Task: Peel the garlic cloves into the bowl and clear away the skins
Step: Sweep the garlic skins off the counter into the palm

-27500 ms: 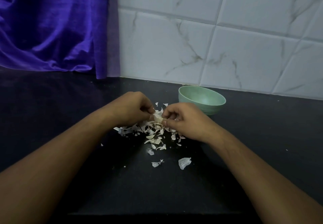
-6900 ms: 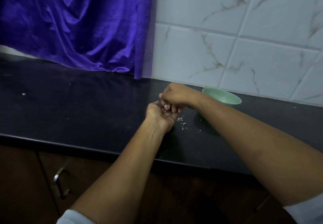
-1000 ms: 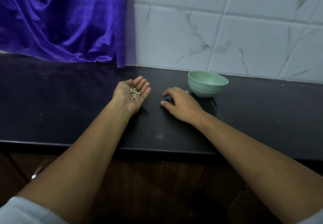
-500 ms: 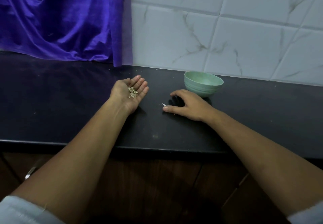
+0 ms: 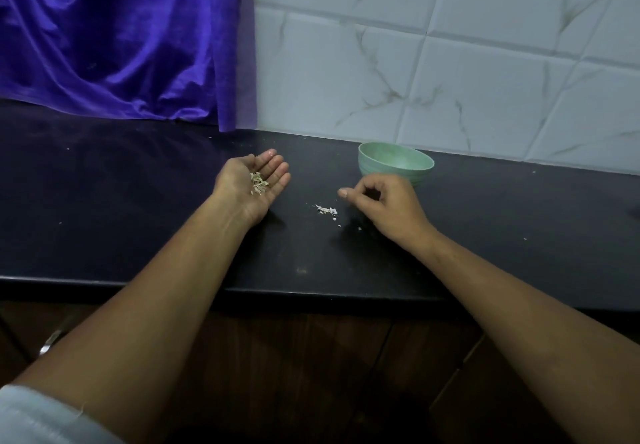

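Note:
My left hand lies palm up on the black counter, fingers straight, with a small heap of garlic skin bits in the palm. My right hand hovers low over the counter in front of the green bowl, its fingers curled in and nothing visible between them. Just left of its fingertips, a little pile of skin flakes lies on the counter. What the bowl holds is hidden from this angle.
A purple curtain hangs at the back left against the white tiled wall. The counter's front edge runs across below my forearms, with dark cabinet doors and a metal handle beneath.
My right hand has lifted off the counter and curled its fingers, drawing back to the right and uncovering a small pile of skin flakes. My left palm has stayed put.

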